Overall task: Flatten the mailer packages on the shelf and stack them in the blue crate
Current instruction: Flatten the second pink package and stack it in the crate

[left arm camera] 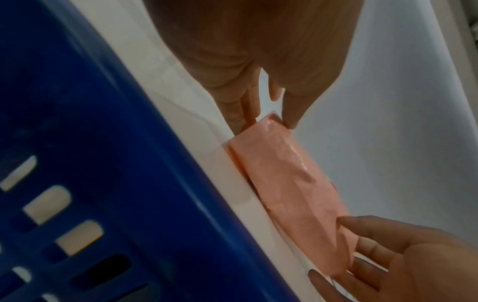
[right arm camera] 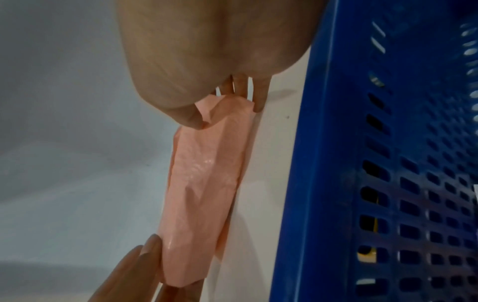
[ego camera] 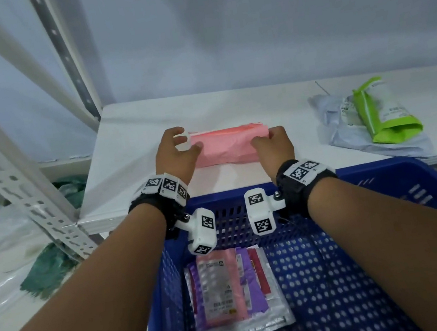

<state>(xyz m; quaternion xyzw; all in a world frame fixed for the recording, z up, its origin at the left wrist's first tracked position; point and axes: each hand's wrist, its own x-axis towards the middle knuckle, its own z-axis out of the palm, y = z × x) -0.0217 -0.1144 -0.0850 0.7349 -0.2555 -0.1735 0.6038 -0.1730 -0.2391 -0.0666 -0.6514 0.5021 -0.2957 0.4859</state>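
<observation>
The perforated blue crate [ego camera: 394, 222] at lower frame holds flat glossy mailers [ego camera: 230, 293], while left hand [ego camera: 173, 155] and right hand [ego camera: 274, 144] pinch the crinkled pink mailer [ego camera: 228, 146] ends on the shelf [ego camera: 244, 103] at center.

Soft, even, cool light fills the head view; shadows are faint. The shelf upright [ego camera: 10, 171] bows with wide-angle distortion toward the edge. Both wrist views are dimmer, grainy and soft. Small glare spots shine on the pink mailer [left arm camera: 287, 175] just beyond the fingers [left arm camera: 245, 110].
</observation>
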